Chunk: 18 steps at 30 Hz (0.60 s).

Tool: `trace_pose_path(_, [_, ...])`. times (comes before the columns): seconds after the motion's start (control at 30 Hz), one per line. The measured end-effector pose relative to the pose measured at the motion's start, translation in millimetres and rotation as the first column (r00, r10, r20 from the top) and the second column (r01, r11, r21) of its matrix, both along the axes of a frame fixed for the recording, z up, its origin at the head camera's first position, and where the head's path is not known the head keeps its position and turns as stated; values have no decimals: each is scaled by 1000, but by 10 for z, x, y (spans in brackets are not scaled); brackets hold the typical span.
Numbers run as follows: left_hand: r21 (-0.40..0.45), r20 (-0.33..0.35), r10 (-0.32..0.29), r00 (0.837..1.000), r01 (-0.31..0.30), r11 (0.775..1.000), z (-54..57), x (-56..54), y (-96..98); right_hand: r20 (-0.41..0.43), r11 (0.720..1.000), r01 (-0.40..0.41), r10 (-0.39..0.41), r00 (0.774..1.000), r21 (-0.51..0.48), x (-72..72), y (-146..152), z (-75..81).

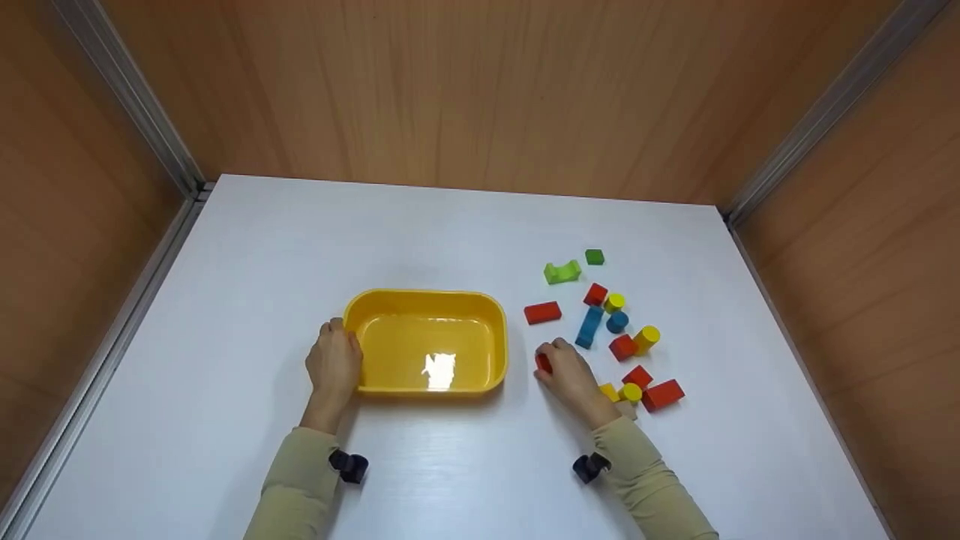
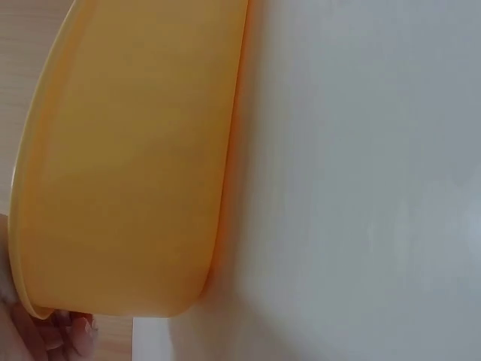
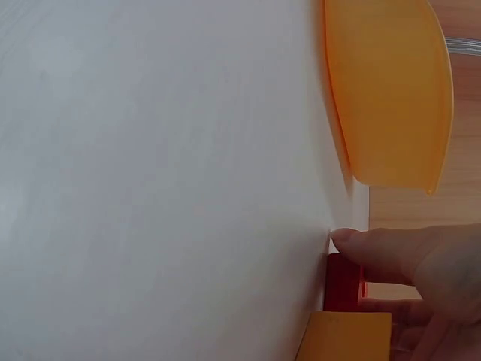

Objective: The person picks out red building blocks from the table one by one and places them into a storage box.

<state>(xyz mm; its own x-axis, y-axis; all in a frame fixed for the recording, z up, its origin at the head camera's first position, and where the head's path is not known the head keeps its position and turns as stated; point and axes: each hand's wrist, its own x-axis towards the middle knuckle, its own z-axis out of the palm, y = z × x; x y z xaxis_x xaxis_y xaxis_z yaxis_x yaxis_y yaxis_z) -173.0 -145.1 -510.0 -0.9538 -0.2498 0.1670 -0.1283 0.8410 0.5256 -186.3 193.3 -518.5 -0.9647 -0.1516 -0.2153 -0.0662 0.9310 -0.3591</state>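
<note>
A yellow plastic tub (image 1: pixel 427 393) stands on the white table with nothing inside it. At its left end, my left hand (image 1: pixel 334 361) grips the rim; the left wrist view shows fingers (image 2: pixel 81 335) curled by the tub's corner. To the right of the tub, my right hand (image 1: pixel 568 377) holds a red block (image 1: pixel 544 363) between thumb and fingers, low over the tabletop. The right wrist view shows that red block (image 3: pixel 343 284) beside the thumb, with a yellow block (image 3: pixel 347 336) nearer the camera. My right hand partly hides the held block.
Beyond my right hand lie loose blocks: a red brick (image 1: pixel 542 313), a blue bar (image 1: pixel 589 327), a light green arch (image 1: pixel 562 272), a green cube (image 1: pixel 595 257) and a yellow cylinder (image 1: pixel 646 339). Several more lie near the right wrist, including a red brick (image 1: pixel 663 395). Wooden panels (image 1: pixel 450 90) enclose the table.
</note>
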Motion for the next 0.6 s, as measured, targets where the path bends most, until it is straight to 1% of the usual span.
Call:
trace_pose_path(0.23, [10,47,14,999,-15,1000,11,-22,4,21,1000,0,0,1000,-12,-15,-16,19])
trace_pose_path(0.33, [19,56,18,998,-19,1000,12,-29,7,23,1000,-5,6,1000,-15,-15,-21,28])
trace_pose_path(0.5, [27,38,15,999,-16,1000,6,-30,14,16,1000,0,0,1000,-27,2,-36,48])
trace_pose_path(0.6, [45,26,11,1000,-12,999,-11,-27,19,-23,999,-27,26,999,-33,15,-48,65])
